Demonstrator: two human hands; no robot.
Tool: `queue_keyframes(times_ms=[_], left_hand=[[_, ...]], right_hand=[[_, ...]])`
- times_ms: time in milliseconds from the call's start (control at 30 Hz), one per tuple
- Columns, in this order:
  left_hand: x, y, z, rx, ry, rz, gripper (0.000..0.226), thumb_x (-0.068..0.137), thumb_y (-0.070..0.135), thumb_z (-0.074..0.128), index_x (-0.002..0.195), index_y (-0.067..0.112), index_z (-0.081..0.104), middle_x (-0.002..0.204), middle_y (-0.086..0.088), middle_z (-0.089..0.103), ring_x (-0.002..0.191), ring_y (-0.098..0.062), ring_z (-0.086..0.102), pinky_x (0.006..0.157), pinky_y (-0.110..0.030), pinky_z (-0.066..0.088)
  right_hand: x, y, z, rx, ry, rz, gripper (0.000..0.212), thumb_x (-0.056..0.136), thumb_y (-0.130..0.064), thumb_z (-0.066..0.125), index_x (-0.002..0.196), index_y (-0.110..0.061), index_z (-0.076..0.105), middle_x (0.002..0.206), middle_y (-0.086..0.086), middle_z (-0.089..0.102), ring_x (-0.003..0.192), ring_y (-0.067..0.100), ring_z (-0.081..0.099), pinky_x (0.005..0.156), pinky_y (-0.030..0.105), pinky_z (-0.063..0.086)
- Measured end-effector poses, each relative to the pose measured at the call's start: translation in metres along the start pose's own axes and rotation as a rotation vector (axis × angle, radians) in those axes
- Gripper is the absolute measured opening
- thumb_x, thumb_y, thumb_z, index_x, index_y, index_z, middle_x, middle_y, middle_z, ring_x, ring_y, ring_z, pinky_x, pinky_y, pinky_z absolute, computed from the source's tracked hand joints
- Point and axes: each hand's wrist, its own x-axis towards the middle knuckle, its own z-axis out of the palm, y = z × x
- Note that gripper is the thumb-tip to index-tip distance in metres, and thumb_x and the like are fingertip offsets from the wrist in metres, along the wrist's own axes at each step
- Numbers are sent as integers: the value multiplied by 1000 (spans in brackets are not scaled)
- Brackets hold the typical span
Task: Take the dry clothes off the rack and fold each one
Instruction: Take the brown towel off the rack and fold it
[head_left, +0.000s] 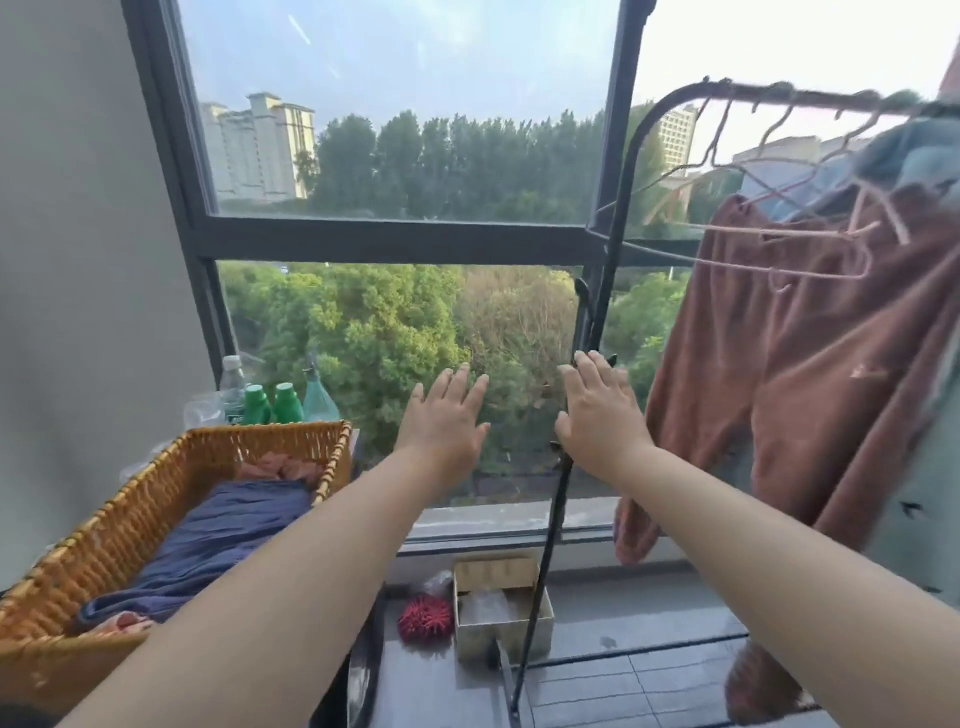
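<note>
Two hands, left (444, 415) and right (597, 410), spread flat, empty; blurred clothes (831, 364) on the rack (551, 525) run off frame.

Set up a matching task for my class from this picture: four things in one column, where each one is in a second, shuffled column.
1 brown trousers
2 navy cloth
3 green bottles
4 red spiky ball

A behind the wicker basket
B beside the cardboard box
C hanging on the rack
D inside the wicker basket

Pairs: 1-C, 2-D, 3-A, 4-B
</note>
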Motion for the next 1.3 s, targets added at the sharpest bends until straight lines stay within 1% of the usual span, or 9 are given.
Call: queue_keyframes(times_ms=[267, 333, 467, 767, 867, 933, 1067, 1200, 1300], left_hand=[[75, 96, -20, -85, 116, 163, 61, 101, 38, 29, 151, 23, -1, 160, -2, -4, 147, -23, -2, 119, -46, 5], [93, 115, -28, -112, 143, 187, 61, 100, 39, 29, 152, 23, 0, 160, -1, -4, 147, -22, -2, 118, -45, 5], [129, 147, -46, -103, 205, 250, 62, 100, 38, 30, 151, 23, -1, 160, -2, -3, 147, -22, -1, 119, -47, 8], [203, 200, -100, -71, 375, 323, 61, 100, 36, 35, 151, 20, 5, 159, -5, 2, 146, -25, 2, 118, -49, 9], [225, 213, -113, -88, 432, 320, 60, 99, 36, 36, 150, 21, 7, 159, -5, 2, 146, -25, 2, 118, -49, 10], [238, 220, -121, -96, 465, 320, 61, 100, 34, 36, 151, 22, 5, 159, -4, -2, 147, -25, -1, 118, -48, 6], [259, 230, -134, -98, 517, 323, 62, 99, 30, 35, 151, 22, 2, 159, -4, -4, 147, -24, -4, 119, -47, 3], [274, 238, -138, -100, 519, 303, 62, 99, 30, 35, 151, 23, 1, 159, -4, -6, 147, -24, -5, 118, -46, 2], [281, 242, -139, -102, 530, 311, 61, 100, 30, 34, 151, 23, 1, 159, -4, -7, 146, -23, -6, 118, -47, 2]], right_hand=[[10, 114, -35, -105, 100, 133, 61, 91, -20, 43, 146, -9, 21, 155, 12, 15, 146, 27, 5, 118, 46, 4], [13, 138, -45, -112, 184, 106, 58, 86, -13, 49, 141, -5, 33, 149, 15, 28, 142, 31, 19, 118, 46, 13], [23, 183, -71, -109, 429, -68, 44, 70, 2, 64, 113, -1, 61, 117, 14, 59, 112, 33, 56, 101, 44, 43], [66, 252, -136, -64, 704, -38, 36, 85, -12, 35, 106, -3, 62, 108, 9, 61, 106, 26, 55, 98, 36, 40], [89, 274, -153, 33, 760, 59, 30, 92, -8, 38, 110, -1, 60, 107, 10, 61, 103, 23, 54, 92, 30, 41], [106, 291, -165, 157, 746, 183, 29, 96, -9, 38, 117, -2, 57, 112, 11, 60, 105, 22, 53, 88, 23, 37], [137, 324, -187, 320, 545, 456, 37, 99, -16, 32, 129, -1, 47, 123, 16, 54, 105, 25, 51, 83, 28, 36], [153, 349, -189, 278, 256, 696, 53, 100, -20, 28, 147, 2, 21, 147, 18, 31, 123, 28, 46, 93, 33, 39], [165, 361, -184, 235, 165, 729, 51, 102, -21, 33, 145, 6, 26, 143, 20, 40, 127, 29, 44, 94, 31, 37]])
